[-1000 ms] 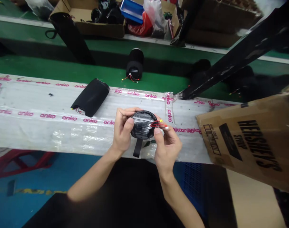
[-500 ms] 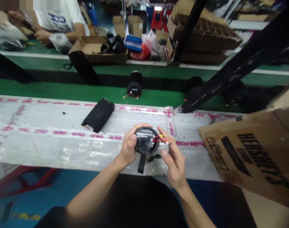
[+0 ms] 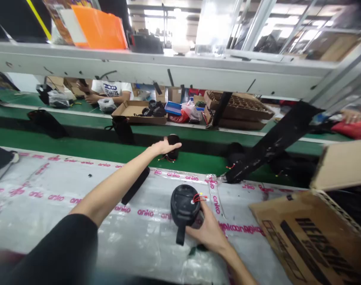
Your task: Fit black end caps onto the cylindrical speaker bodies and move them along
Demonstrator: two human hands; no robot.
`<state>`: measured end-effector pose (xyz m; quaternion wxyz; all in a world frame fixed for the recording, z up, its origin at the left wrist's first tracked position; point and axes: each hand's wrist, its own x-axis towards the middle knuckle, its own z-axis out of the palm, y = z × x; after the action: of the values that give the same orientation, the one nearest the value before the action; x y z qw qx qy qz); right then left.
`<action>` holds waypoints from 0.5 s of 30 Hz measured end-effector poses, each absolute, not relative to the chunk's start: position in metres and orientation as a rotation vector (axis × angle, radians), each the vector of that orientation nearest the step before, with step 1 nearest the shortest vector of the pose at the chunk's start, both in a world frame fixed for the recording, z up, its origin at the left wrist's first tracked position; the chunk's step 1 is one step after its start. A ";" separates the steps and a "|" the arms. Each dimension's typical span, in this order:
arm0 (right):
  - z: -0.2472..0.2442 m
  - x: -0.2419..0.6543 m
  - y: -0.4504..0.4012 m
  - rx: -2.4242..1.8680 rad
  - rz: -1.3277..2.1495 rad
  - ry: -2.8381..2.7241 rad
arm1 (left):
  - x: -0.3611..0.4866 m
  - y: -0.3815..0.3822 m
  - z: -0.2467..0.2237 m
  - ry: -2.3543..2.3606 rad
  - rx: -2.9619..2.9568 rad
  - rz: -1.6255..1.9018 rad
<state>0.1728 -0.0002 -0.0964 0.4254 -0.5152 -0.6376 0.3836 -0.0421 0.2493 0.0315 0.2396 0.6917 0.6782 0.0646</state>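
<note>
The right hand (image 3: 209, 232) has its fingers clamped under a black cylinder (image 3: 183, 206); the open left hand (image 3: 163, 147) partly hides a second cylinder (image 3: 174, 145) beyond.

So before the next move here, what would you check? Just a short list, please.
1. Right hand holding the black cylindrical unit: ok, cupped against its lower side.
2. Red wires on that unit clear of the fingers: ok, they stick out above them.
3. Left hand on the second black unit on the green belt: cannot tell, the hand overlaps it in view.
4. Black sleeve clear of the left forearm: not ok, the forearm crosses its far end in view.
5. Hershey's carton flap clear of the held unit: ok, it lies apart to the right.
</note>
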 end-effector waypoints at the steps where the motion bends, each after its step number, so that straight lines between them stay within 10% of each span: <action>1: -0.091 0.177 0.015 -1.295 0.978 -1.546 | -0.041 0.260 0.025 1.883 1.861 0.130; 15: -0.051 0.165 0.288 -1.370 0.951 -1.366 | -0.099 0.195 0.111 1.569 2.439 0.449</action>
<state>0.1650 0.2879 -0.0506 0.4733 -0.5597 -0.5583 0.3886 -0.0992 0.1953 0.1108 0.1031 0.8266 0.5319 0.1521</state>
